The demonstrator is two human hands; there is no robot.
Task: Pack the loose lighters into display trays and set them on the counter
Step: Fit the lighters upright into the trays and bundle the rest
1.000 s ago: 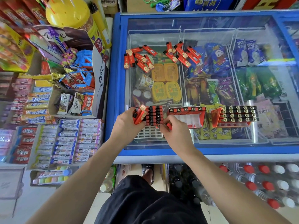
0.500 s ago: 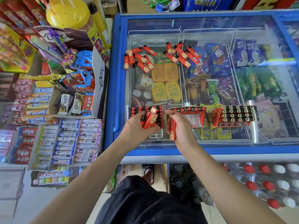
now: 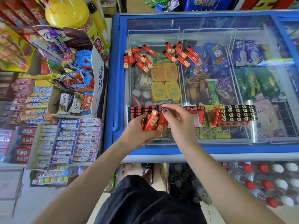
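My left hand (image 3: pixel 137 131) grips a bunch of red lighters (image 3: pixel 151 122) over the near edge of the freezer lid. My right hand (image 3: pixel 179 122) pinches one lighter (image 3: pixel 163 109) by its black top, beside that bunch. Behind the hands lies a stack of lighters (image 3: pixel 137 111) with black tops showing. A partly filled red display tray (image 3: pixel 196 113) sits to the right of my right hand. Further right stands a full tray (image 3: pixel 236 114). Two scattered heaps of loose red lighters (image 3: pixel 139 58) (image 3: pixel 182 53) lie on the glass at the back.
The glass freezer lid (image 3: pixel 210 23) with its blue frame (image 3: pixel 110 88) covers ice creams. Candy and chocolate boxes (image 3: pixel 71 101) crowd the shelf on the left. Packs of water bottles (image 3: pixel 267 180) stand on the floor at lower right.
My left hand has drawn the bunch of lighters toward me. My right hand has lifted from the near edge and now pinches a single lighter by its top beside the bunch.
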